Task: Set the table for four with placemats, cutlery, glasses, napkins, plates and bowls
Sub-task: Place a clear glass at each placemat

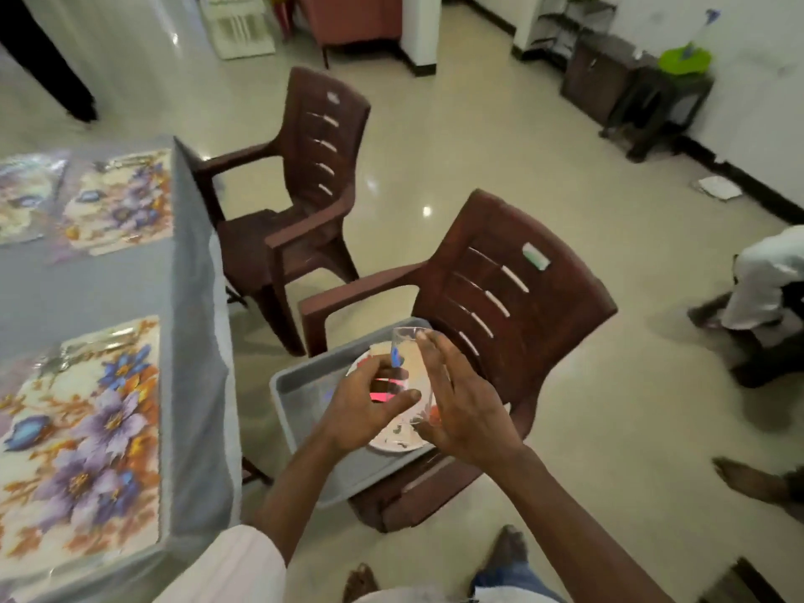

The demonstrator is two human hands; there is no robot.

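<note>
Both hands hold one upright glass (407,376) above the tub (300,398): left hand (370,406) clamped, right hand (461,411) cupping; counter (108,280) lies left.

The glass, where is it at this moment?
In the head view, the glass is held between the left hand and right hand, above the grey tub on the nearer brown chair, right of the table.

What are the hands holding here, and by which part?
A clear drinking glass, held above the grey tray. The left hand wraps its lower body; the right hand rests along its side up to the rim.
</note>
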